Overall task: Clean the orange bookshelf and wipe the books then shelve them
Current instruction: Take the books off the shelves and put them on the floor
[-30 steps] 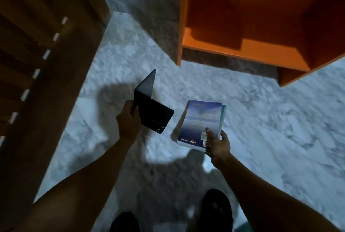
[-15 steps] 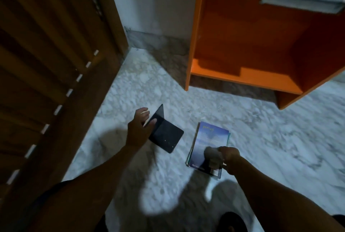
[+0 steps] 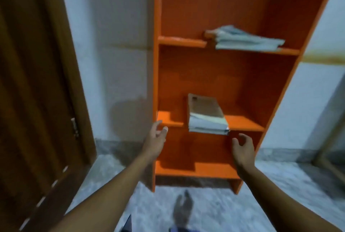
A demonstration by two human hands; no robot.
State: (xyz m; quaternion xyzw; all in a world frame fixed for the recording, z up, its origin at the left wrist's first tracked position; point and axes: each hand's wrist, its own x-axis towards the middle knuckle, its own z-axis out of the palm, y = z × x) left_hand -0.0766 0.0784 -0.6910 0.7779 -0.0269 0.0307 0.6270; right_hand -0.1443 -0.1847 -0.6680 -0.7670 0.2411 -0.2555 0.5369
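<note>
**Inspector:** The person is standing before the orange bookshelf [image 3: 220, 75], both bare arms reaching toward it. The left hand [image 3: 156, 136] is hanging near the front left edge of the middle shelf [image 3: 244, 122], fingers spread, its grip released and carrying nothing. The right hand [image 3: 242, 147] is hovering just below and to the right of that shelf's front edge, fingers curled loosely, its grip likewise released.

**Clerk:** And the books?

**Inspector:** A small stack of books [image 3: 207, 118] is lying flat on the middle shelf, overhanging its front edge slightly. A second, looser pile [image 3: 246, 39] is lying on the upper shelf, toward the right. The bottom shelf is showing bare. The picture is blurring, so titles and bindings cannot be read.

**Clerk:** How is the middle stack likely to be handling?

**Inspector:** In my judgement these are soft-covered volumes: moderately light, but bending and sliding against one another. The top cover is looking worn, so the pages may be giving way if pinched at a corner. The sounder hold would be one hand at each side of the stack, fingers going beneath the lowest book where it is overhanging, thumbs pressing on top.

**Clerk:** Risks?

**Inspector:** The stack fanning out or slipping if lifted from one end only.
</note>
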